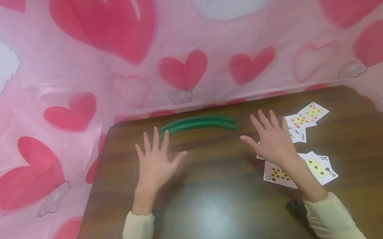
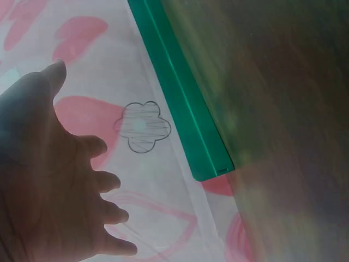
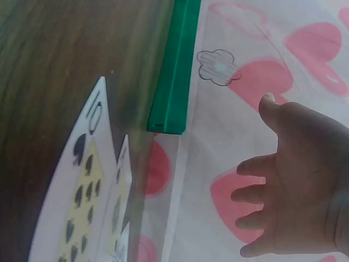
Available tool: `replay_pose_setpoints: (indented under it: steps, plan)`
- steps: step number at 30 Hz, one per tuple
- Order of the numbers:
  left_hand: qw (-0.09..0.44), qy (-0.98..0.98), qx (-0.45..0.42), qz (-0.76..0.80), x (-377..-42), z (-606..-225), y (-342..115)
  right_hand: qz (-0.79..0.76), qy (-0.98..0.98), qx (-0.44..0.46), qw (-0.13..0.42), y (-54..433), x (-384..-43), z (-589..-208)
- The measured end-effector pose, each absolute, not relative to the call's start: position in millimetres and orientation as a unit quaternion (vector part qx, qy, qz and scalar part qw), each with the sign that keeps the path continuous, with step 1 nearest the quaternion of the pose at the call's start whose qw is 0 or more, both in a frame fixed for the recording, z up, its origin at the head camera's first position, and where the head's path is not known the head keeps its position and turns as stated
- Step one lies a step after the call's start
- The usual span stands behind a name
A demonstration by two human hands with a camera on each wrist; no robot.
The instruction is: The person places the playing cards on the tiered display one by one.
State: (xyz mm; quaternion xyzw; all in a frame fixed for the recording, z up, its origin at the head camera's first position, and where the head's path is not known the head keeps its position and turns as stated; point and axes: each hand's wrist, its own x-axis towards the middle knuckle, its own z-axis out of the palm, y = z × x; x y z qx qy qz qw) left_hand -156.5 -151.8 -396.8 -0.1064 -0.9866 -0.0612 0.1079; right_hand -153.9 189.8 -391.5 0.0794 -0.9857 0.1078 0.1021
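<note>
Both hands are held out with fingers spread, gripping nothing. In the head view the left hand [image 1: 155,163] is over the left part of the table, its fingertips overlapping the left end of a curved green card holder [image 1: 197,122]. The right hand [image 1: 273,141] is on the right, partly covering playing cards. Below it a ten of spades [image 1: 278,174] and other black cards [image 1: 319,166] lie fanned. Past its fingers, cards with red pips [image 1: 299,121] overlap one another. The ten [image 3: 76,202] and the holder's end [image 3: 172,109] also show in the right wrist view.
A dark wooden table [image 1: 200,197] spreads under both hands. Pink cloth [image 1: 214,38] printed with hearts hangs behind it and along the left side. Pale sleeves [image 1: 134,236] cover the forearms, and dark straps show at the wrists.
</note>
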Motion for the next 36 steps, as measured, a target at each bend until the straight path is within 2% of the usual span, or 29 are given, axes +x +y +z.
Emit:
replay_pose_setpoints:
  steps: [4, 12, 26, 32, 36]
  plan:
    - [0.112, -0.987, -0.102, -0.061, -155.9, -399.5, -154.5, 0.110, -0.984, 0.081, 0.110, 188.4, -153.4, -388.9]
    - [0.088, -0.989, -0.098, -0.066, -148.2, -406.9, -171.2, 0.136, -0.983, 0.081, 0.090, 181.9, -148.1, -386.6]
    - [0.109, -0.988, -0.085, -0.064, -157.0, -403.8, -194.2, 0.133, -0.983, 0.088, 0.094, 184.2, -159.2, -393.0]
    - [0.094, -0.988, -0.086, -0.083, -167.6, -414.7, -194.4, 0.126, -0.985, 0.083, 0.089, 193.2, -165.0, -392.6]
    - [0.068, -0.983, -0.086, -0.145, -177.5, -421.0, -197.8, 0.140, -0.985, 0.083, 0.065, 199.9, -167.8, -391.0]
